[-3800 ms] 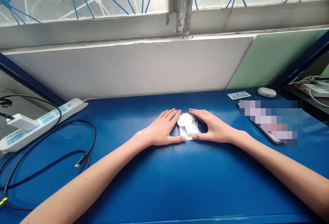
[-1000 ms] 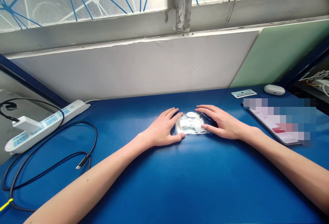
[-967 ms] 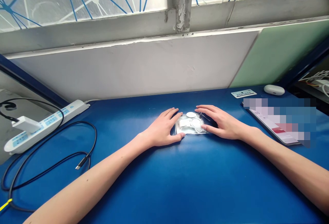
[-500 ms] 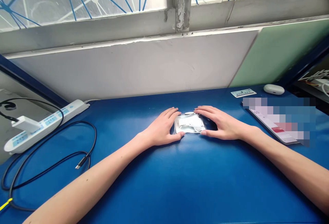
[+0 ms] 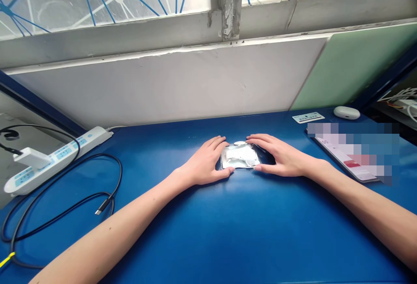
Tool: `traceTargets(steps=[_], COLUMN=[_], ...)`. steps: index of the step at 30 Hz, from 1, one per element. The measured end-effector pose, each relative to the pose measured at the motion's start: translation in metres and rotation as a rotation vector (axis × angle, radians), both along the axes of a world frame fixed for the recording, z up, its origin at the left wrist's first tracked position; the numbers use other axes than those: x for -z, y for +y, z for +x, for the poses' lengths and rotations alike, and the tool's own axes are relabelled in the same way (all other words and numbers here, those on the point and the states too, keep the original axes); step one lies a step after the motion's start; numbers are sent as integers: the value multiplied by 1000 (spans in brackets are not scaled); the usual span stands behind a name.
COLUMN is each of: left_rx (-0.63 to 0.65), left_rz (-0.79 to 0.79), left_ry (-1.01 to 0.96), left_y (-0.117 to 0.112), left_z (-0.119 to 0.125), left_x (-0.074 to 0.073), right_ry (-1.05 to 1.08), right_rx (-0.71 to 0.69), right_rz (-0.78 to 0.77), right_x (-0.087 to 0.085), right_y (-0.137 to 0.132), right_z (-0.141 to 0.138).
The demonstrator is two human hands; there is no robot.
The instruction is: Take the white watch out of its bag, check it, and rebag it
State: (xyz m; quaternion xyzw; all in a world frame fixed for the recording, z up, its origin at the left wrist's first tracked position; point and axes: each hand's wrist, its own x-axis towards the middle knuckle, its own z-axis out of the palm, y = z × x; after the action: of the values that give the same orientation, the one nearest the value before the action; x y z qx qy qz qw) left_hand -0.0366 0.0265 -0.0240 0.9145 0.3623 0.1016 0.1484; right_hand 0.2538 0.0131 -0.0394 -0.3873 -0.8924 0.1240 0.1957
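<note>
A small shiny silver foil packet lies flat on the blue table between my two hands. At its far edge shows a small white oval thing, whose kind I cannot make out. My left hand rests at the packet's left side, thumb and fingers apart and seeming to touch its edge. On the right, my right hand curves round the other side, its thumb tip by the near right corner and its fingers by the far one. Neither hand grips the packet.
At the left, a white power strip carries a white charger with a looped black cable. To the right lie a phone, partly pixelated, a card and a white earbud case. A pale panel stands behind the blue table.
Both hands and the packet stay in place. The white oval thing at the packet's far edge shows slightly more clearly, and the whole view has shifted very slightly.
</note>
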Motion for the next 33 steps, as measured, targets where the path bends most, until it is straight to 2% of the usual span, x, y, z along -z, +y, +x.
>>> traceTargets(steps=[13, 19, 33], left_rx=[-56, -50, -8], left_rz=[-15, -1, 11], left_ry=[-11, -40, -37], left_y=[-2, -2, 1], left_z=[2, 3, -1], left_x=[0, -1, 4], right_ry=[-27, -16, -63], right_rx=[-13, 8, -25], right_rz=[-17, -19, -4], right_x=[4, 7, 3], right_y=[3, 3, 1], right_z=[9, 9, 8])
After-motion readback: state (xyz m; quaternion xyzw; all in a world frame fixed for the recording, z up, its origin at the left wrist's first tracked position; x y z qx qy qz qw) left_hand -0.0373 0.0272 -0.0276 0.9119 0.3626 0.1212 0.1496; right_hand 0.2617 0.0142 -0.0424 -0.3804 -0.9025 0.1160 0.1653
